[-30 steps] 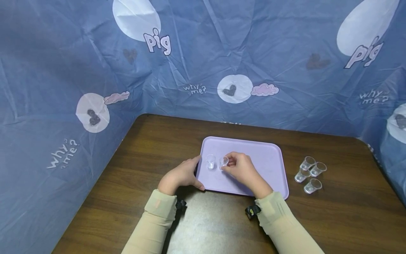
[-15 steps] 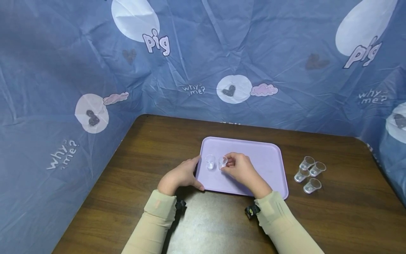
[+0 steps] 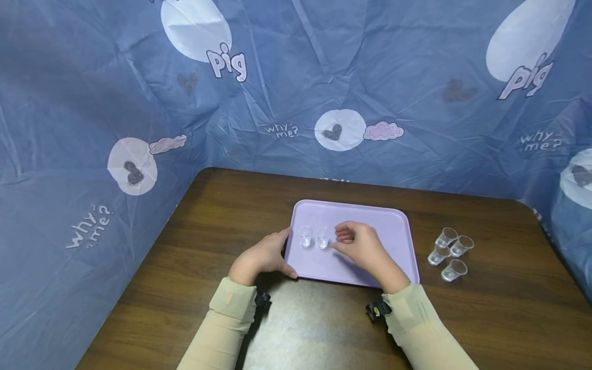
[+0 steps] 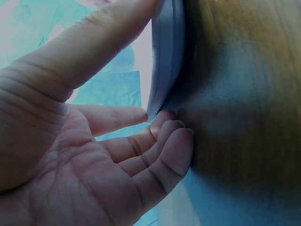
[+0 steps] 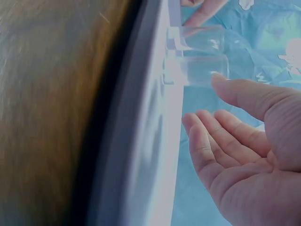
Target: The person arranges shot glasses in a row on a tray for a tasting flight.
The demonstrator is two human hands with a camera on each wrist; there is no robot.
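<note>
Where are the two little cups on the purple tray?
In the head view the two little cups stand side by side on the left part of the purple tray, between the left hand and right hand.

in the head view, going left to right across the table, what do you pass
left hand → first clear plastic cup on the lilac tray → second clear plastic cup → right hand → cluster of four clear plastic cups on the brown wooden table

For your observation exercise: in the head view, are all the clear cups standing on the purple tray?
No: only two clear cups stand on the purple tray; four more cups sit on the table beside it.
</note>
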